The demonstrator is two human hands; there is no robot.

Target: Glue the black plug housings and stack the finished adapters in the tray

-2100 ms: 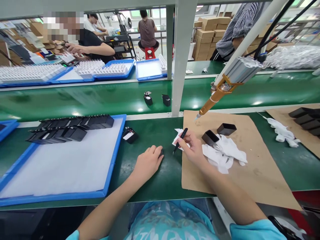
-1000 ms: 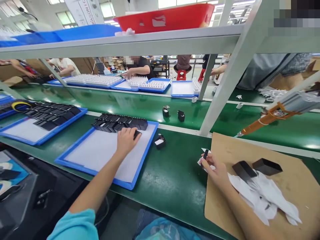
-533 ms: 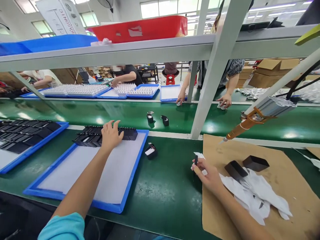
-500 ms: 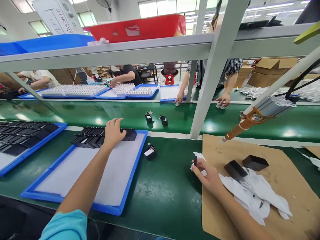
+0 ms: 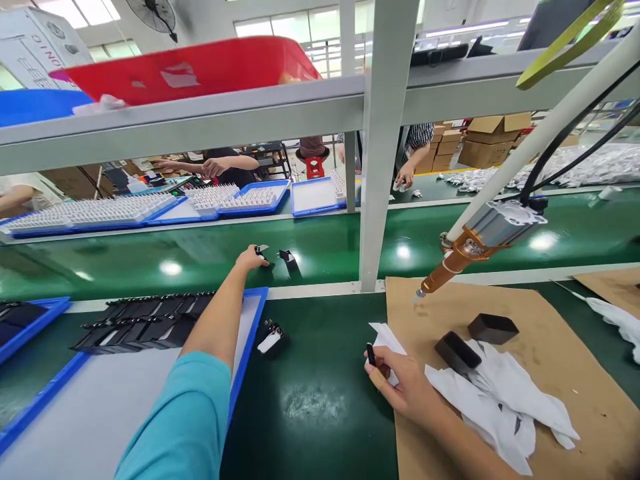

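- Conveyor belt (image 5: 325, 267): green, glossy; crosses behind the bench.
- Workbench (image 5: 310, 453): dark green, with a pale worn patch.
- Tray (image 5: 115, 413): blue rim, white liner; rows of black units (image 5: 143, 327) stand at its far end.
- Brown sheet (image 5: 550, 373): covers the bench at right; carries white cloth (image 5: 495, 393) and two black housings (image 5: 457, 352).
- Red bin (image 5: 225, 73): on the overhead shelf; pale patch on its side, no text legible.
- White box (image 5: 37, 50): left of the red bin; printed capitals include O, N and I. Remaining print is too small to read.
- Left hand (image 5: 251, 259): extended over the belt, fingers closed around the held unit.
- Right hand (image 5: 400, 383): at the sheet's left edge, thumb and fingers gripping a slim black tool (image 5: 371, 355).
- Held unit (image 5: 261, 250): small, black, flap raised; located at the belt, body partly hidden by fingers. Contact with the belt cannot be determined.
- Neighbouring unit (image 5: 290, 261): black, pale detail on top; just right of the held unit.
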